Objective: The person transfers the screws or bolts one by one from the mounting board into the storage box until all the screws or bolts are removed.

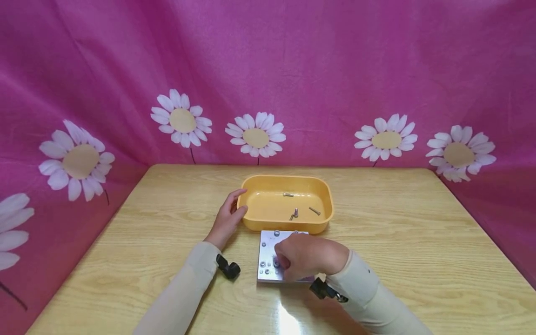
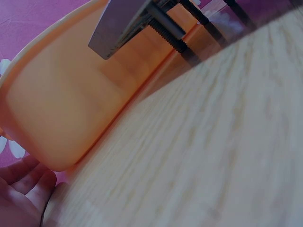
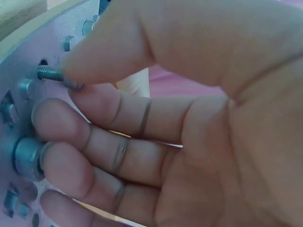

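Note:
My right hand (image 1: 307,256) is over the metal plate (image 1: 269,254), hiding its right part. In the right wrist view, the thumb and index finger pinch the head of a small bolt (image 3: 49,73). Its threaded end points at a hole in the plate's face. The other fingertips are close to the plate, one against a larger bolt head (image 3: 28,158). My left hand (image 1: 228,216) rests at the left end of the yellow tray (image 1: 284,222), fingers loosely bent against its outside. Long threaded bolts (image 2: 165,34) stick out beneath the plate in the left wrist view.
Inside the tray lie several loose bolts, one at the back (image 1: 288,195) and another at the right (image 1: 315,211). The tray stands directly behind the plate on a wood-grain table (image 1: 398,232). A pink flowered curtain (image 1: 318,83) encloses the back and sides.

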A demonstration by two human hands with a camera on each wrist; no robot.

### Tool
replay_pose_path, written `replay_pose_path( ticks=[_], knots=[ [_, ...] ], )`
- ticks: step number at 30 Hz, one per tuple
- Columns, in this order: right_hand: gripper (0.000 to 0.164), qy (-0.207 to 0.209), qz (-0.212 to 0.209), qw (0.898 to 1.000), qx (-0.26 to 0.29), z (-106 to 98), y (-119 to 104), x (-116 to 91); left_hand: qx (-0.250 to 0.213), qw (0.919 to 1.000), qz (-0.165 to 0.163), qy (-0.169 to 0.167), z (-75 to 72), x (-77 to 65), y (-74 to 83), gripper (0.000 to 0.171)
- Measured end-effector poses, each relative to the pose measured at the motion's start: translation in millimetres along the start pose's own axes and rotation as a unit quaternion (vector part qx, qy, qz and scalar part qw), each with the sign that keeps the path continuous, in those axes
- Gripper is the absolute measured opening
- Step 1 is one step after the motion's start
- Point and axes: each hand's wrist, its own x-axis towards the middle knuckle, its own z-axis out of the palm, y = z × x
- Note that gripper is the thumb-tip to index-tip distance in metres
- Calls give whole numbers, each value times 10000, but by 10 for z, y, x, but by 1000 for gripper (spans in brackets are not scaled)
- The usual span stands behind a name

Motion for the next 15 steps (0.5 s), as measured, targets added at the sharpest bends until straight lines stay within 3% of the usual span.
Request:
replay_pose_path(
  ticks=[15],
  knots=[
    [20,-151,-104,9998,113,-30,-1,-13,-84,10000,-20,-12,1,-6,20,48]
  ],
)
